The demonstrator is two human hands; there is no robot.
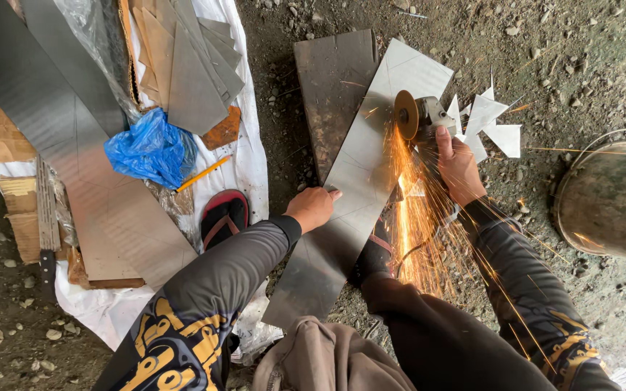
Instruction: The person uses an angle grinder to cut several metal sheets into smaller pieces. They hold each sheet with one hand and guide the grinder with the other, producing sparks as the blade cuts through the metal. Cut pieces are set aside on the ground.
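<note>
My right hand (459,168) grips an angle grinder (423,116) whose round disc cuts the right edge of a long shiny metal sheet (356,181). Orange sparks (414,224) spray down toward my legs. My left hand (314,207) presses flat on the sheet's left edge, holding it down. The sheet lies tilted over a darker rusty plate (331,87) on the dirt ground. Small cut-off triangles of metal (490,123) lie just right of the grinder.
Long metal strips (52,108) and stacked sheet pieces (193,65) lie on a white cloth (244,159) at left, with a blue plastic bag (151,148), a yellow pencil (203,174) and a sandal (223,217). A round metal drum (610,199) stands at right.
</note>
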